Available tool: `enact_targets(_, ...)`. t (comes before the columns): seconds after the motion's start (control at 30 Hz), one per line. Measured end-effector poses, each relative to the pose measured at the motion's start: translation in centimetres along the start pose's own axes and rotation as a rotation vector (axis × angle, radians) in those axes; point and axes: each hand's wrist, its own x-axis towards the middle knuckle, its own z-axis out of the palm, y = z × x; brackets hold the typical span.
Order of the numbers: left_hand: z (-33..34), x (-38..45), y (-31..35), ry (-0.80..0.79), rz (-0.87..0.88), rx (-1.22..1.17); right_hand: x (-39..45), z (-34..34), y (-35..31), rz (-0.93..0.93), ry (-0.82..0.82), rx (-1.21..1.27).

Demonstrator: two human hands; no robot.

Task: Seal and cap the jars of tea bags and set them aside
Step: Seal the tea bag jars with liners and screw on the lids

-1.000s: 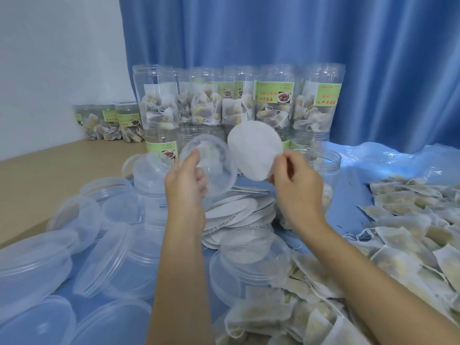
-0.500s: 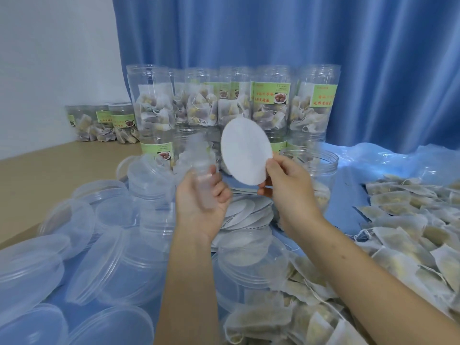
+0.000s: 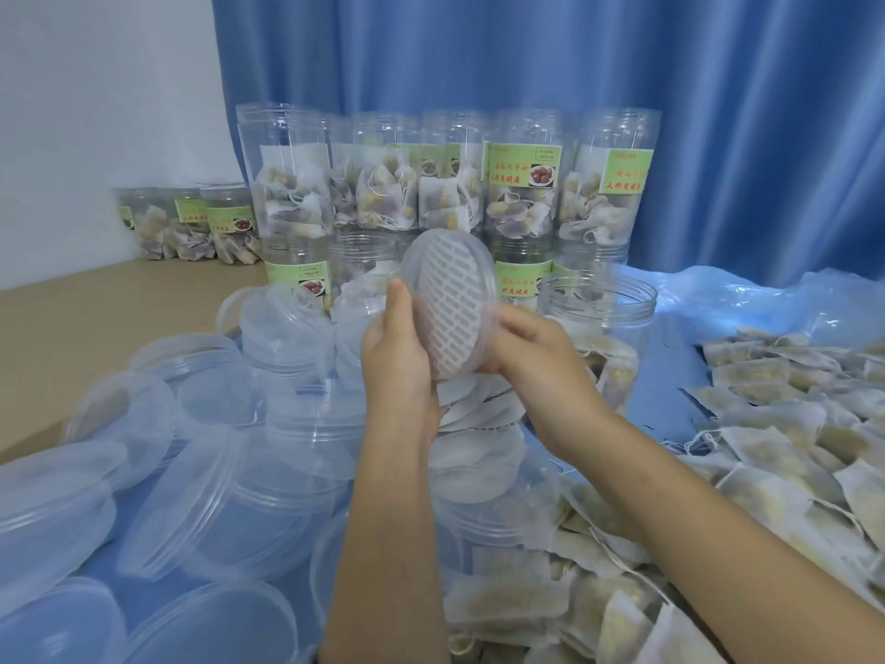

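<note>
My left hand [image 3: 400, 357] grips a clear plastic lid [image 3: 421, 261] tilted on edge in front of me. A round white seal disc [image 3: 452, 306] with a brick-like pattern sits inside the lid. My right hand [image 3: 531, 357] touches the lid's lower right rim with its fingers on the disc. An open jar [image 3: 608, 318] with tea bags stands just behind my right hand. A stack of more white seal discs [image 3: 479, 412] lies below my hands.
Several capped, labelled jars of tea bags [image 3: 522, 184] are stacked at the back by the blue curtain, more [image 3: 191, 222] at far left. Loose clear lids [image 3: 201, 491] cover the left side. Loose tea bags [image 3: 785, 448] spread over the right.
My hands have come together: the white disc that my right hand held apart now sits inside the lid held by my left hand.
</note>
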Motion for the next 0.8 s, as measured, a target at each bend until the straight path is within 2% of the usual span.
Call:
enact_targets(0.1,-0.6,0.1,0.3,0.042,0.082,0.028,0.4,-0.7,-0.9,0.168,-0.099,0.439)
enact_targets(0.17,-0.9,0.0,0.6,0.036,0.084,0.004,0.3,-0.8,-1.3,0.129,-0.125,0.447)
enact_targets(0.23,-1.0,-0.2,1.0,-0.032,0.044,-0.05,0.1,-0.6,-1.3,0.017,-0.041,0.224)
enact_targets(0.3,-0.8,-0.6,1.1,-0.113,-0.018,-0.085,-0.2,-0.8,-1.4,-0.187,0.068,-0.229)
enact_targets(0.37,-0.6,-0.7,0.8,-0.153,-0.043,-0.059,-0.2,-1.4,-1.6,-0.491,0.035,-0.766)
enact_targets(0.4,-0.5,-0.6,0.5,-0.163,-0.057,-0.046,-0.2,-1.6,-1.8,-0.592,-0.02,-0.965)
enact_targets(0.43,-0.3,-0.6,0.2,-0.178,-0.092,-0.036,-0.2,-1.7,-2.0,-0.617,-0.073,-1.097)
enact_targets(0.5,-0.1,-0.6,0.0,-0.246,-0.197,-0.049,-0.3,-1.8,-2.1,-0.545,-0.131,-1.187)
enact_targets(0.6,0.2,-1.0,-0.1,-0.375,-0.287,-0.177,-0.3,-2.1,-2.0,-0.506,-0.091,-1.266)
enact_targets(0.7,0.4,-1.3,-0.2,-0.511,-0.283,-0.269,0.1,-3.0,-2.6,-0.484,0.013,-1.26)
enact_targets(0.8,0.5,-1.3,-0.4,-0.606,-0.235,-0.236,1.3,-4.7,-3.8,-0.491,0.14,-1.296)
